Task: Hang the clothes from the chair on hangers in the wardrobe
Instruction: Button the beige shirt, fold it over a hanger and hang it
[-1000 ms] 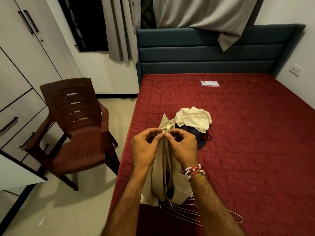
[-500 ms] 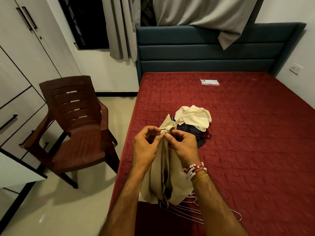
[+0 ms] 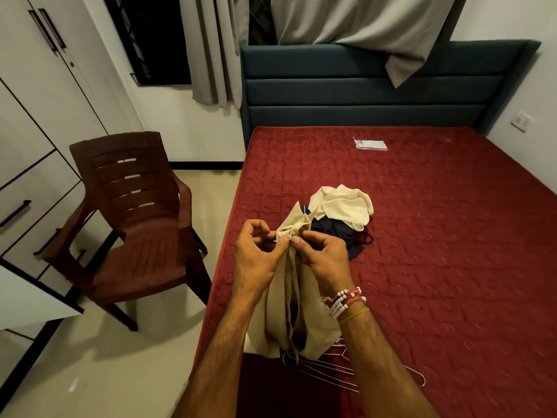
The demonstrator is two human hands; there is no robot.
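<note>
Both hands, L hand (image 3: pixel 256 260) & R hand (image 3: pixel 324 257), pinch beige shirt (image 3: pixel 289 312).

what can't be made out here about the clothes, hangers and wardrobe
Head view only.
Wire hangers: beige garment and right forearm cover most; no count possible.
What the left hand and right hand pinch at its top: fingers hide it.
Dark garment: mostly under the cream garment.
Packet on the bed: too small to read.
Wardrobe: cut off by the left edge; inside not shown.
</note>
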